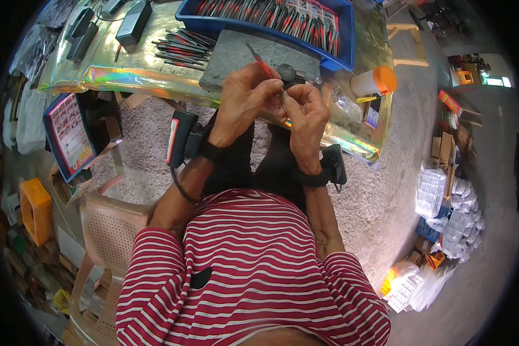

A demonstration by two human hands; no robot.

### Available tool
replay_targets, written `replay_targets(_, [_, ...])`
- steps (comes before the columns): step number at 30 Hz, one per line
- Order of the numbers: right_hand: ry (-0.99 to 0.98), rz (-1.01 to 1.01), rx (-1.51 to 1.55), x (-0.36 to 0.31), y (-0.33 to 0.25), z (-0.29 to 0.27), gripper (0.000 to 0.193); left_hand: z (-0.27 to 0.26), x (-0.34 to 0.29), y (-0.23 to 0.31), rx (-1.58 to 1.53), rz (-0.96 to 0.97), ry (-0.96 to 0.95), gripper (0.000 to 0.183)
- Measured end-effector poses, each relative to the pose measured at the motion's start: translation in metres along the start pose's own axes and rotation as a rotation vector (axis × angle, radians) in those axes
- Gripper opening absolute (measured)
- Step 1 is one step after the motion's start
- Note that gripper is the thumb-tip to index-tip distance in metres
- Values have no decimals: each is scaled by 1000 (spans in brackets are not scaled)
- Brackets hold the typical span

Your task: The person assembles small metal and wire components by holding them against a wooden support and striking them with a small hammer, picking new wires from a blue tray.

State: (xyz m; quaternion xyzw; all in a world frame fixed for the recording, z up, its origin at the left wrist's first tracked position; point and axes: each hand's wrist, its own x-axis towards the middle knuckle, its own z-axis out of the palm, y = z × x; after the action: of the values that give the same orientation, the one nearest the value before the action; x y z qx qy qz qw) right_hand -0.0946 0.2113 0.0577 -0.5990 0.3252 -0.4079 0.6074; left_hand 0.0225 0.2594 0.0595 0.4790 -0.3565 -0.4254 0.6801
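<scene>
Above the front edge of the table, my left hand (239, 98) grips a slim rod with a red section and a thin dark tip (262, 64); its exact kind is unclear. The tip points up and away to the left. Close against it, my right hand (307, 112) has thumb and fingers pinched together near the rod's lower end; whatever is between them is hidden. Behind both hands lies a grey stone-like slab (230, 55) with a dark round object (286, 72) at its right. A pile of similar dark slim rods (181, 49) lies left of the slab.
A blue tray (213, 24) packed with black-and-red rods stands behind the slab. A jar with an orange lid (384, 79) lies at the right of the shiny gold table (173, 86). Grey-black boxes (134, 23) sit far left. A plastic chair (112, 225) stands at left.
</scene>
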Motion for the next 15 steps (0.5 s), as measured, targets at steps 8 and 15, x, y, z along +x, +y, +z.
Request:
replay_targets(8, [26,80,199,8,4,-7,16,16,22,-12,256,237,84,3])
replay_targets(15, [105,92,-19,15,8,-21,16,12,48,-37,446,224,70,3])
